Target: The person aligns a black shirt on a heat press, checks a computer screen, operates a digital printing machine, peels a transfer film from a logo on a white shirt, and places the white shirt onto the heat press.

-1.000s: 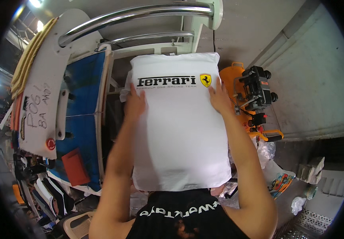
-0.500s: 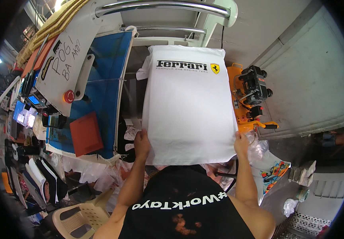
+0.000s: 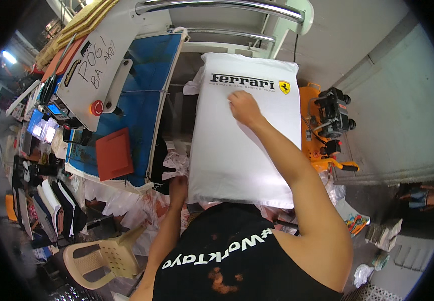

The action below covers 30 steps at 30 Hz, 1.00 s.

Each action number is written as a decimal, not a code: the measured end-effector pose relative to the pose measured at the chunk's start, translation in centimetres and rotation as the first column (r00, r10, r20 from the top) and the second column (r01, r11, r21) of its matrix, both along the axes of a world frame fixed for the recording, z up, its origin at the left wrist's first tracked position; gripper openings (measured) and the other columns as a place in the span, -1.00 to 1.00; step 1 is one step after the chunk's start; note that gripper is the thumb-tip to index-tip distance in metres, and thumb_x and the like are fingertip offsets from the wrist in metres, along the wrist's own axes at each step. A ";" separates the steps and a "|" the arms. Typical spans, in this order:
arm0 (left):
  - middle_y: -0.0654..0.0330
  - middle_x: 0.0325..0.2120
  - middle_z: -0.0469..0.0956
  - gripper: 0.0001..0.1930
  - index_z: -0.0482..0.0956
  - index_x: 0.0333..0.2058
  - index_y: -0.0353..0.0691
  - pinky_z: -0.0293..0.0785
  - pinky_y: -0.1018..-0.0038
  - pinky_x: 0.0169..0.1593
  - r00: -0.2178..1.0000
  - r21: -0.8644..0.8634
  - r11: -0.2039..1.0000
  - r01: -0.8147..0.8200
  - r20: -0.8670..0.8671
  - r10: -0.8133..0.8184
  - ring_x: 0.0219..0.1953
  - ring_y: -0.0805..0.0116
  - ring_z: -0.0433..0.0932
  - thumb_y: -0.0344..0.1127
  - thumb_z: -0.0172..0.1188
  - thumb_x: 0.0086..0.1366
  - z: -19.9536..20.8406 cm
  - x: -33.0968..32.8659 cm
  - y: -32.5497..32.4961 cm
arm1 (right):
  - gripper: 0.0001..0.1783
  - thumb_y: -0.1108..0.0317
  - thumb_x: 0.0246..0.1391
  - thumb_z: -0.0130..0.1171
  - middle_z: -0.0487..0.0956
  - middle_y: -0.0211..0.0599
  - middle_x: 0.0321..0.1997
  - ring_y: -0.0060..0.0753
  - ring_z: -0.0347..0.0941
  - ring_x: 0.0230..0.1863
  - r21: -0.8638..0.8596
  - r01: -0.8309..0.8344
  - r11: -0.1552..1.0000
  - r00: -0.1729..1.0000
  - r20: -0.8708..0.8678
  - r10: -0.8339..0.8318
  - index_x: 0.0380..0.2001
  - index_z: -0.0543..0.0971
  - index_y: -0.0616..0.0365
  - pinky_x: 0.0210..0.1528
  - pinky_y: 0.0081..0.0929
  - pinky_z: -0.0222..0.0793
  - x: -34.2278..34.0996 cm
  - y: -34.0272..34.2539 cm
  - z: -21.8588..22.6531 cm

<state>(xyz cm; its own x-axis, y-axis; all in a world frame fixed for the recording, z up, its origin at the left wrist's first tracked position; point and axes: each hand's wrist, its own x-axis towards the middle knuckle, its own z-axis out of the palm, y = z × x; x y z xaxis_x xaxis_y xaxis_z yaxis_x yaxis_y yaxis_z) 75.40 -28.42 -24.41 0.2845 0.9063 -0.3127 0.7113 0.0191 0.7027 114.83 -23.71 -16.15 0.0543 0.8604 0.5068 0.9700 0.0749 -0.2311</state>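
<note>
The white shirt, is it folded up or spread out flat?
Spread flat. The white shirt lies smooth over the press board, print showing, right hand pressing on it.

A white shirt (image 3: 242,145) is showing black lettering and a small yellow badge near its top edge. Beside it, a blue pad (image 3: 141,95) is carrying an orange-red square (image 3: 114,154). An orange machine (image 3: 322,135) with a black motor is sitting past the shirt. A beige chair (image 3: 101,256) is standing near folded black and white garments (image 3: 58,208).
</note>
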 end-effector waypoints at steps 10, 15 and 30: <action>0.08 -0.40 0.55 -0.62 0.50 0.02 -0.39 0.50 0.41 -0.37 0.853 -0.494 0.770 -0.404 0.100 0.511 -0.45 0.34 0.56 -0.19 0.17 0.40 -6.3 -12.6 -14.5 | -0.70 0.39 0.13 0.07 0.65 -0.14 -0.26 -0.02 0.61 -0.13 -0.270 -0.146 0.952 0.914 0.332 0.234 -0.05 0.53 0.04 -0.11 -0.12 0.56 0.8 10.8 1.5; 0.18 -0.44 0.52 -0.77 0.51 -0.04 -0.31 0.43 0.51 -0.45 0.500 -0.682 0.612 -0.401 0.397 0.770 -0.51 0.42 0.50 -0.35 0.16 0.39 -6.2 -18.8 -16.1 | -0.64 0.35 0.11 0.15 0.67 -0.07 -0.28 0.07 0.61 -0.18 -0.216 0.061 0.975 0.982 -0.160 -0.097 0.01 0.58 0.01 -0.11 -0.06 0.53 0.8 10.9 1.0; 0.25 -0.37 0.58 -0.80 0.55 -0.08 -0.26 0.47 0.54 -0.35 0.771 -0.113 0.791 -0.601 0.176 0.612 -0.44 0.47 0.55 -0.28 0.13 0.46 6.0 -21.4 -8.6 | -0.54 0.38 0.07 0.17 0.70 -0.19 -0.22 -0.02 0.62 -0.13 -0.284 -0.077 0.956 0.997 -0.032 0.071 0.10 0.56 -0.04 -0.03 -0.12 0.52 1.5 12.0 0.8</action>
